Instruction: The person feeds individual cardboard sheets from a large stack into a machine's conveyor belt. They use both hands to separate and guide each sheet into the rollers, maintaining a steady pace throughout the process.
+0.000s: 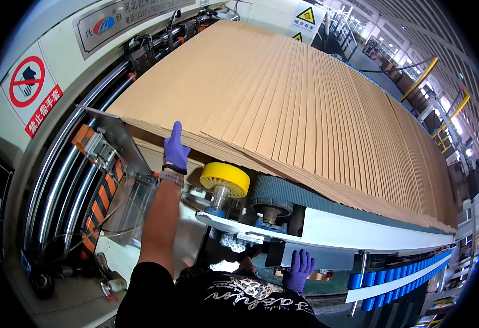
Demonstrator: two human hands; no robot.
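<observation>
My left hand point(177, 152), in a purple glove, is at the near left edge of a fanned row of brown cardboard sheets point(261, 90). One finger stretches up against the edge and another digit sticks out sideways; the remaining fingers are hard to make out. My right hand point(299, 270), also gloved in purple, rests with outstretched fingers at a grey metal box point(319, 257) under the conveyor's white side rail point(354, 232). The overlapping sheets lie on a blue-grey ribbed belt point(275, 190). A yellow wheel point(225, 179) sits beneath the sheets, right of my left hand.
Left of the sheets stand an upright metal plate point(120, 139), shiny rollers point(67, 180) and an orange-and-black striped bar point(100, 210). A pale machine housing point(59, 33) rises behind. Blue rollers point(381, 279) line the lower right. Yellow railings point(420, 79) stand farther off.
</observation>
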